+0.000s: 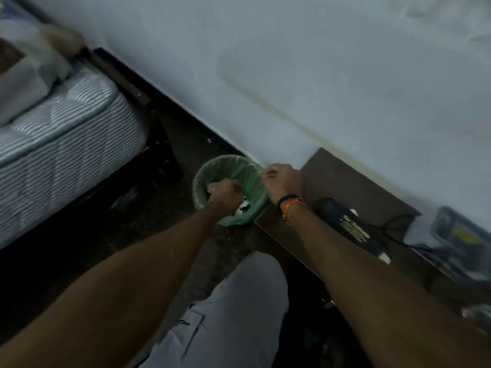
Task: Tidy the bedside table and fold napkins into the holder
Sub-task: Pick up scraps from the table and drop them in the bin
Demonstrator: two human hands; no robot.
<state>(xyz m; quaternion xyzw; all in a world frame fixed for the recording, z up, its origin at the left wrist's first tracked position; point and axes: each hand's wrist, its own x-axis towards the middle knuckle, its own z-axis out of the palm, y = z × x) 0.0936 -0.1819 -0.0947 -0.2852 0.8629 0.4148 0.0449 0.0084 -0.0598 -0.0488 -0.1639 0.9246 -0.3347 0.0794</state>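
A grey-trousered knee (249, 296) is occupying the foreground; the left hand (225, 193) is curling over the green-lined bin (212, 168), its contents indistinct; the right hand (283, 179) is fisting at the bin's rim beside the bedside table (353, 181).

I have one view only, a wide-angle camera on the person's head, tilted steeply down and forward. It looks past both forearms to the floor (79, 261), the green-lined bin (252, 179) and the dark surface (353, 187) along the wall, all close, with blurred, bowed edges.
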